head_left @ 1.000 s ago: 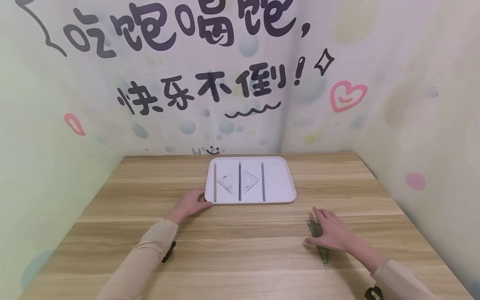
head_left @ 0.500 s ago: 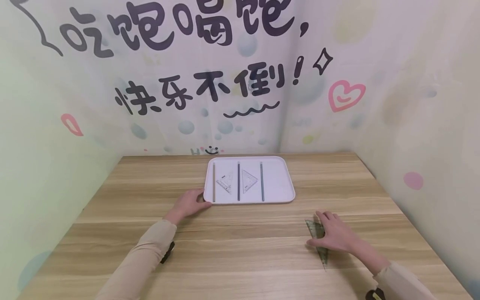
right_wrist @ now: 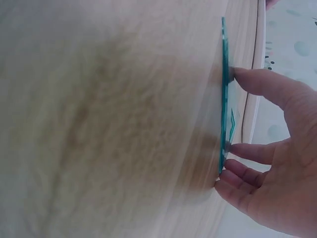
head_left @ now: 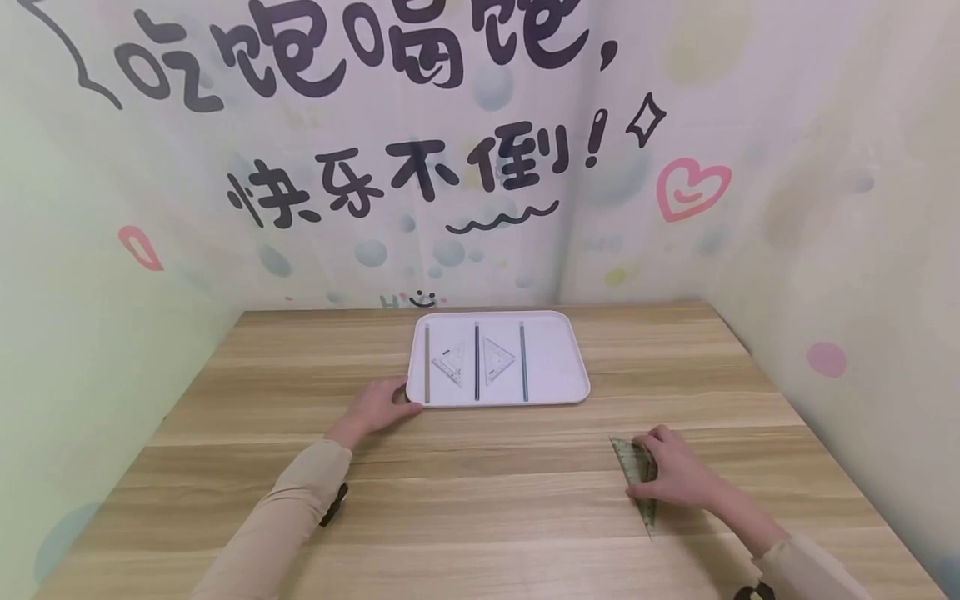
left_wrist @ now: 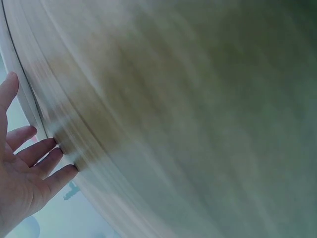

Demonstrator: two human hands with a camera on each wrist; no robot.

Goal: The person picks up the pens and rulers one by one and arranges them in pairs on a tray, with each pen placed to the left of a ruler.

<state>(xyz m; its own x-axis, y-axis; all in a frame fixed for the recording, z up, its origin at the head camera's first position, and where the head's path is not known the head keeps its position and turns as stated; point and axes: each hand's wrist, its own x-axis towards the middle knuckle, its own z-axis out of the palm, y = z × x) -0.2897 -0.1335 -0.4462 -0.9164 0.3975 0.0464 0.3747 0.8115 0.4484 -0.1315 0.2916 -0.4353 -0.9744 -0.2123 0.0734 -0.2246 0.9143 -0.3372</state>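
Note:
My left hand (head_left: 373, 406) touches the near left corner of a white tray (head_left: 558, 358), thumb along its front edge and fingers at its left side. In the left wrist view that hand (left_wrist: 22, 181) shows spread, nearly straight fingers. A green see-through set square (head_left: 630, 465) lies on the table at the right. My right hand (head_left: 682, 473) grips it, thumb toward its near part and fingers toward its far part. Seen from the right wrist, the set square (right_wrist: 224, 99) appears almost edge-on, with thumb and fingertips against it.
On the tray lie three pencils, a brown one (head_left: 427, 367), a dark one (head_left: 477, 362) and a blue-grey one (head_left: 524, 367). Between them are two clear set squares, the left one (head_left: 452, 365) and the right one (head_left: 497, 361). A printed wall curtain (head_left: 345, 267) hangs behind the wooden table (head_left: 487, 517).
My right thumb and fingers have drawn closer together onto the green set square, the hand shifting slightly right. The left hand has stayed at the tray corner.

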